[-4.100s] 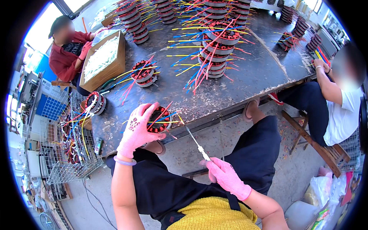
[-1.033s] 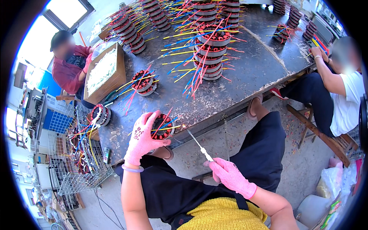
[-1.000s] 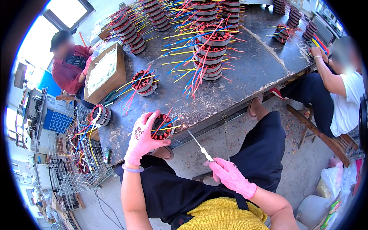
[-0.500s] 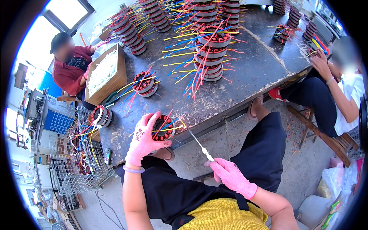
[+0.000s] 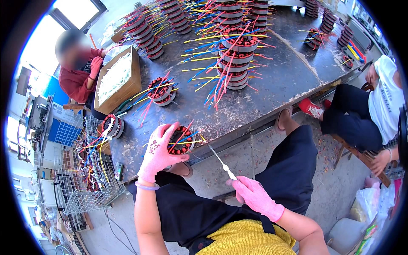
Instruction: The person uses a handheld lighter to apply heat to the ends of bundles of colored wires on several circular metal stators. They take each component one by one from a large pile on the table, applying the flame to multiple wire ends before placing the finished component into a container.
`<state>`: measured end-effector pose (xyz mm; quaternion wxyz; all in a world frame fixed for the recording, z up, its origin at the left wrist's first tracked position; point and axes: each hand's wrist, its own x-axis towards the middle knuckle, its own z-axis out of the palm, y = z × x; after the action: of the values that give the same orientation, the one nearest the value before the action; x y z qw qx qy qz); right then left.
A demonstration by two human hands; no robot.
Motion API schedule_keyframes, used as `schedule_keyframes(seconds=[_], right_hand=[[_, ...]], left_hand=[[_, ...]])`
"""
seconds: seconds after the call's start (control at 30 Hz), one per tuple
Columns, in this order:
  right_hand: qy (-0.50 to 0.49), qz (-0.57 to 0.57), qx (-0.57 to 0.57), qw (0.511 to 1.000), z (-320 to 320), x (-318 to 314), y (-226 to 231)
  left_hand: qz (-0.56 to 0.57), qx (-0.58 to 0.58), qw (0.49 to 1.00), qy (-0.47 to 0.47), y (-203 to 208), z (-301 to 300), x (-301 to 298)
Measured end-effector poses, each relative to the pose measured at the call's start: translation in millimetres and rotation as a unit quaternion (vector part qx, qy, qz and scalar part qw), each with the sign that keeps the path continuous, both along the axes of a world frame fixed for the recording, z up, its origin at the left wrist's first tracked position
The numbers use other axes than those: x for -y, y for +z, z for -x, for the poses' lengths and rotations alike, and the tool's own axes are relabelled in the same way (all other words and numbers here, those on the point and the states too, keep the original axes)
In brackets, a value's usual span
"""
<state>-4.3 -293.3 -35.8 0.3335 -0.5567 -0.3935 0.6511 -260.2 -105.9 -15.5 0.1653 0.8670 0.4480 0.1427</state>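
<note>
My left hand (image 5: 158, 149), in a pink glove, is closed around the side of a motor stator (image 5: 187, 148) at the table's near edge. The stator is a grey ring with red-and-black windings, and blue, red and yellow wires stick out of it. My right hand (image 5: 255, 196), also gloved in pink, grips a soldering iron (image 5: 228, 171) by its rear end. The iron has a white handle and a thin metal shaft that points up and left. Its tip is close to the yellow wire end beside the stator; whether they touch I cannot tell.
On the dark worktable (image 5: 272, 80) stand a tall stack of wired stators (image 5: 234, 63), a short stack (image 5: 160, 92) and a white-laced stator (image 5: 112, 126). A cardboard box (image 5: 135, 80) holds white pieces. A wire basket (image 5: 91, 187) stands at left. One person sits at either side.
My hands, the stator and the iron have barely moved. The person at right has leaned away from the table, one hand now low by the stool. The person at left has raised a gloved hand.
</note>
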Motion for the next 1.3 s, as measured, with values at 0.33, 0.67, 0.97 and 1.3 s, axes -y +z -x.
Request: schedule_keyframes(seconds=[0.33,0.67,0.97,1.3], right_hand=[[0.018,-0.042,0.024,0.999,-1,1,-3],[-0.010,-0.002,-0.010,1.000,0,1,-3],[-0.029,0.036,-0.037,0.998,0,2,-6],[-0.043,0.024,-0.056,0.997,2,3,-7]], left_hand=[[-0.006,0.003,1.000,0.007,2,-1,2],[-0.004,0.008,1.000,0.003,3,-1,2],[0.011,0.003,1.000,-0.005,1,2,0],[-0.007,-0.028,0.999,-0.045,2,7,-1]])
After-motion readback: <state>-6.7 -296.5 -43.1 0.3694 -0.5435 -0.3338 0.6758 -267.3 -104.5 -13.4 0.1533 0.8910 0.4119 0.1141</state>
